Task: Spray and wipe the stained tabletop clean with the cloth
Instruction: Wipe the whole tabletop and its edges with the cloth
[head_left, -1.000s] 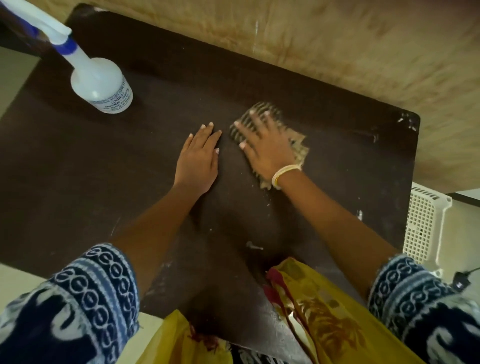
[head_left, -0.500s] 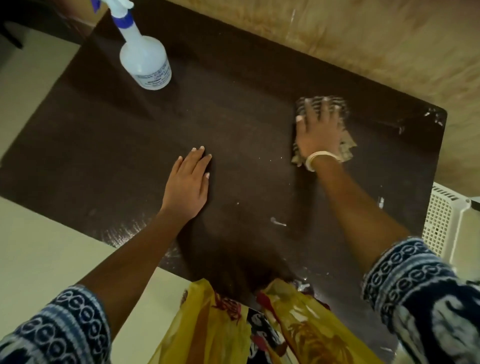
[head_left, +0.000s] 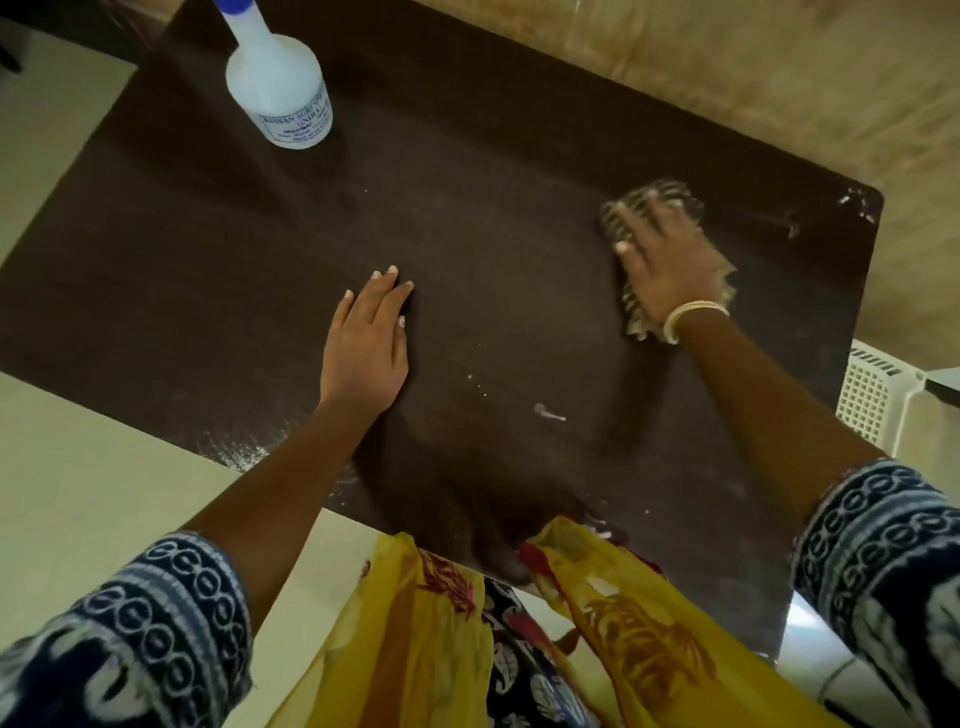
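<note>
1. Since half a second ago, your right hand (head_left: 670, 265) and the cloth (head_left: 719, 267) have slid a little toward you and to your left across the tabletop (head_left: 467, 218). Your left hand (head_left: 366, 345) has stayed in about the same spot.
2. Closest to you, a yellow scarf (head_left: 628, 644) with red and brown print hangs down over the near edge of the table. Your dark blue sleeves with white rings (head_left: 156, 623) show at both bottom corners.
3. A little farther out, a small white smear (head_left: 548, 413) sits on the dark brown top, between your two arms. There are pale marks along the near edge too.
4. Next comes your left hand. It lies flat on the table with straight fingers close together. It holds nothing.
5. Farther out and to your right, your right hand presses flat on the cloth with spread, straight fingers. The fingers are not curled around it. The cloth is tan with dark stripes, it is a bit blurry, and it sticks out from under your hand on the far side and the right side. A pale bangle (head_left: 693, 317) is on that wrist.
6. Past the cloth, white specks (head_left: 857, 205) mark the far right corner of the table.
7. Far off to the left, the white spray bottle (head_left: 278, 88) stands upright near the far edge, well apart from both hands. Its label has blue letters.
8. A white basket with holes (head_left: 872, 402) sits just beside the table on your right.
</note>
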